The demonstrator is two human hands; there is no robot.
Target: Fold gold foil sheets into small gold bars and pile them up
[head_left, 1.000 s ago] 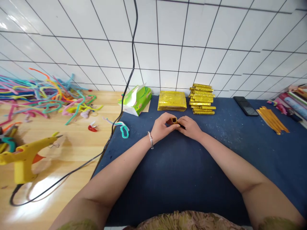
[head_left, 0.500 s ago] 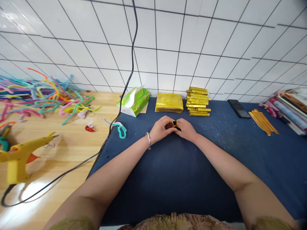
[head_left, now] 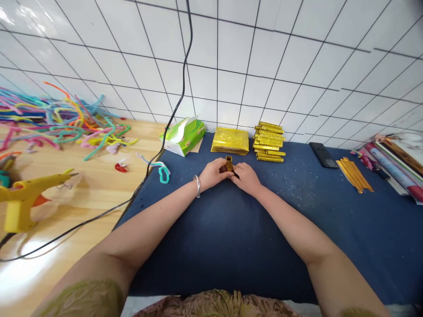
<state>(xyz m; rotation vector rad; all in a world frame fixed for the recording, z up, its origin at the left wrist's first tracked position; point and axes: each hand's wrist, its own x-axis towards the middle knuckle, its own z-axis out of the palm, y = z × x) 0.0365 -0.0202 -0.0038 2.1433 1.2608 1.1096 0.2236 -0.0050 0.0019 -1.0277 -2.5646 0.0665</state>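
Between my two hands stands a small gold foil paper tube (head_left: 229,164), square in section, with its hollow end facing up. My left hand (head_left: 213,174), with a silver bangle at the wrist, is closed on the tube from the left, thumb in front. My right hand (head_left: 246,178) is closed at the tube's lower right, its fingertips against it and partly hidden. Beyond my hands lie a stack of flat gold foil sheets (head_left: 230,141) and a pile of folded gold foil tubes (head_left: 269,141).
A green tissue pack (head_left: 185,135) is at the back left. A black cable (head_left: 180,103) hangs across the view. At left are a yellow glue gun (head_left: 23,200) and tangled pipe cleaners (head_left: 59,127). A phone (head_left: 323,155), gold strips (head_left: 354,175) and books (head_left: 396,165) lie right.
Both hands have shifted slightly left in view with the tube. The tube now stands more upright and shows more of its side above my fingers.
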